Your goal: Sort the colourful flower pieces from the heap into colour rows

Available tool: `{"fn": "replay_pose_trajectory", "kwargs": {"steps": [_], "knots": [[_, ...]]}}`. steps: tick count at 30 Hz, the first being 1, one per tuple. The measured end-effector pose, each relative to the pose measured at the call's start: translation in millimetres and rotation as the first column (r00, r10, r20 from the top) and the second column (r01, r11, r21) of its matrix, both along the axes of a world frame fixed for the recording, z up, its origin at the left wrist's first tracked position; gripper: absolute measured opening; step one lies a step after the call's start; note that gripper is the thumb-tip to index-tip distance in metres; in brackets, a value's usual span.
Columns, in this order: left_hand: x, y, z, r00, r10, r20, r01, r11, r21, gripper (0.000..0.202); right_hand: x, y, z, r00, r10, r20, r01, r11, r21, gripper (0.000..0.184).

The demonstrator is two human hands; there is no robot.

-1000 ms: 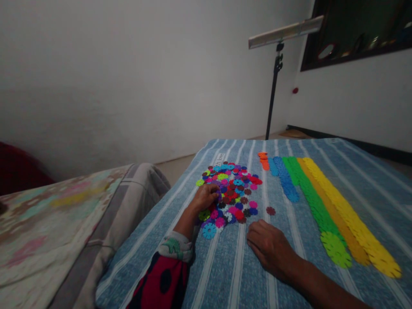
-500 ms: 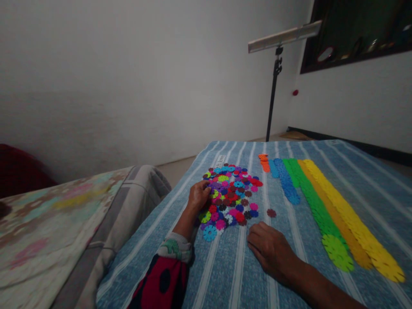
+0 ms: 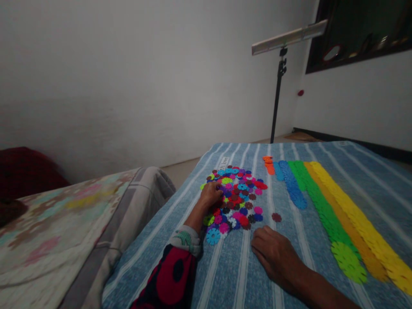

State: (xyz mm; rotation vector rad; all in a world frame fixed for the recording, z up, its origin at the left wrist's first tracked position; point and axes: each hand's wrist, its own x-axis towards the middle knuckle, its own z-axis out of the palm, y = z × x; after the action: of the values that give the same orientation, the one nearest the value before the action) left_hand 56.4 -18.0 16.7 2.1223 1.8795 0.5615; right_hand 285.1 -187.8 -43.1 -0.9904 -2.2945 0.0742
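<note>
My left hand (image 3: 210, 195) reaches into the left side of a mixed pile of notched plastic discs (image 3: 236, 199) in many colours. Its fingers are pinched together among the discs, and what is between them is hidden. Below that hand, a light-blue disc (image 3: 213, 236) lies at the pile's near edge. My right hand (image 3: 273, 251) rests on the striped cloth, fingers curled under, so anything inside stays out of sight. Just beyond it lies a single brown disc (image 3: 276, 217), apart from the pile.
Right of the pile run overlapping rows of discs: orange (image 3: 268, 165), blue (image 3: 292, 184), green (image 3: 322, 210), amber (image 3: 347, 227) and yellow (image 3: 357, 214). A lime disc (image 3: 348, 262) ends the green row. A light stand (image 3: 277, 98) rises behind the table; a cloth-covered surface (image 3: 80, 223) is at left.
My left hand has moved slightly right, deeper into the pile. The whole view has shifted a little; my right hand keeps its curled pose on the cloth.
</note>
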Motion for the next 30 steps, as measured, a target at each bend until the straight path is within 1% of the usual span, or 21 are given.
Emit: {"fn": "replay_pose_trajectory", "kwargs": {"steps": [2, 4, 7, 9, 12, 14, 16, 19, 20, 22, 24, 26, 28, 30], "knots": [[4.0, 4.8, 1.8, 0.997, 0.0, -0.082, -0.001, 1.0, -0.006, 0.022, 0.0, -0.3, 0.8, 1.0, -0.003, 0.002, 0.003, 1.0, 0.004, 0.022], [4.8, 11.1, 3.6, 0.991, 0.036, -0.132, -0.035, 0.999, 0.012, 0.021, -0.1, -0.7, 1.5, 1.0, -0.008, 0.007, 0.008, 1.0, 0.005, 0.023], [2.3, 19.4, 7.2, 0.982, 0.133, -0.132, -0.127, 0.991, 0.048, 0.023, -0.4, -1.0, 1.7, 1.0, -0.016, 0.01, 0.016, 1.0, 0.007, 0.023], [-0.4, 22.0, 9.8, 0.976, 0.182, -0.119, -0.177, 0.983, 0.05, 0.027, -0.5, -0.6, 1.5, 1.0, -0.017, 0.006, 0.017, 1.0, 0.013, 0.023], [-3.9, 20.9, 12.9, 0.966, 0.233, -0.111, -0.229, 0.972, 0.044, 0.029, -0.7, 0.3, 1.6, 1.0, -0.016, -0.005, 0.016, 1.0, 0.027, 0.023], [-4.8, 18.7, 14.0, 0.96, 0.253, -0.119, -0.247, 0.967, 0.064, 0.028, -0.7, 0.8, 2.1, 1.0, -0.013, -0.007, 0.014, 0.999, 0.033, 0.022], [-4.4, 16.9, 14.6, 0.971, 0.206, -0.125, -0.198, 0.977, 0.072, 0.026, -0.8, 1.2, 2.7, 1.0, -0.011, -0.006, 0.011, 0.999, 0.031, 0.022], [-2.1, 17.1, 15.9, 0.992, 0.057, -0.11, -0.055, 0.998, 0.018, 0.023, -0.9, 1.6, 3.0, 1.0, -0.009, -0.01, 0.009, 1.0, 0.022, 0.022], [-1.3, 17.9, 16.5, 0.994, 0.028, -0.104, -0.027, 1.0, 0.005, 0.023, -0.9, 1.7, 2.9, 1.0, -0.01, -0.013, 0.01, 1.0, 0.018, 0.023], [-0.3, 19.9, 17.3, 0.997, 0.016, -0.079, -0.016, 1.0, 0.0, 0.023, -0.9, 1.8, 2.6, 1.0, -0.006, -0.019, 0.007, 1.0, 0.017, 0.023], [0.3, 22.1, 16.8, 1.0, 0.002, -0.019, -0.003, 1.0, -0.014, 0.023, -0.8, 1.7, 2.5, 1.0, -0.007, -0.019, 0.007, 1.0, 0.014, 0.023], [0.7, 23.8, 14.9, 0.998, -0.043, 0.04, 0.046, 0.996, -0.075, 0.021, -0.7, 1.6, 2.9, 1.0, -0.012, -0.01, 0.012, 1.0, 0.01, 0.023], [1.8, 24.9, 12.0, 0.997, -0.077, 0.026, 0.08, 0.988, -0.135, 0.018, -0.6, 1.6, 3.7, 1.0, -0.019, -0.005, 0.019, 1.0, 0.013, 0.023], [3.5, 25.6, 9.6, 0.996, -0.079, -0.045, 0.071, 0.984, -0.161, 0.017, -0.8, 1.8, 4.6, 1.0, -0.017, -0.006, 0.017, 1.0, 0.021, 0.022]]}}
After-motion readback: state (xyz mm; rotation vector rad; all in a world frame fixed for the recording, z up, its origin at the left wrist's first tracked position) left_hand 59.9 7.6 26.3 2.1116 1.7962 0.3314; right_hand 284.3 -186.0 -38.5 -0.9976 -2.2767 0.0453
